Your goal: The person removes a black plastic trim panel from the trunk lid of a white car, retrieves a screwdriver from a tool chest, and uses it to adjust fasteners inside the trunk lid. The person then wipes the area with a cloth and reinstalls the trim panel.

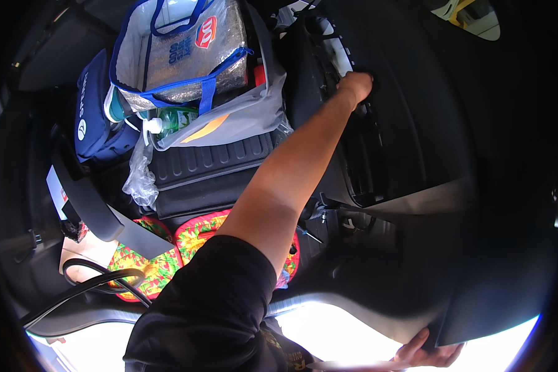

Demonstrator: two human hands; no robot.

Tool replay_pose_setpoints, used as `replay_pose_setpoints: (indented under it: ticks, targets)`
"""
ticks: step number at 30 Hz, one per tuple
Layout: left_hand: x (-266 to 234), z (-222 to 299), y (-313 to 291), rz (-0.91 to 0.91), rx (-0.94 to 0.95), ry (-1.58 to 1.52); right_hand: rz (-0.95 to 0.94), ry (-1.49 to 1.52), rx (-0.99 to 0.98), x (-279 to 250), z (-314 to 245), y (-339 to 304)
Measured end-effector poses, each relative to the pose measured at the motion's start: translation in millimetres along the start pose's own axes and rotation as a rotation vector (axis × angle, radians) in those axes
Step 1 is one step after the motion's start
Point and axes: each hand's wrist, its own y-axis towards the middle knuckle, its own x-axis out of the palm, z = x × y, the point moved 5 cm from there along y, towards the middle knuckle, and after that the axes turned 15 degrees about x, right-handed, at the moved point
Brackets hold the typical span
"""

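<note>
A large black trim panel lines the right side of a car's cargo space, and a gap shows along its inner edge. Across to that edge stretches my left arm; my left hand is closed on the panel's rim, its fingertips hidden. At the lower right, my right hand grips the panel's bottom edge by the bright opening, some fingers out of sight. Inside the gap, next to my left hand, a whitish surface shows.
At the back stand a silver-and-blue insulated bag, a grey bag with a green bottle, and a navy bag. Nearer lie a colourful patterned mat, a loose black strip and a dark curved trim piece.
</note>
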Motion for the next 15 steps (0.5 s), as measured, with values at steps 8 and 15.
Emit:
replay_pose_setpoints:
  ticks: [8,15]
  targets:
    - [-12.1,-2.7,8.0,0.025,-0.138,-0.57,-0.076,0.025,-0.001,0.3,-4.1,6.5]
    - [-28.7,-0.7,12.7,-0.132,-0.121,-0.386,-0.113,0.005,0.008,-0.9,-8.2,9.3]
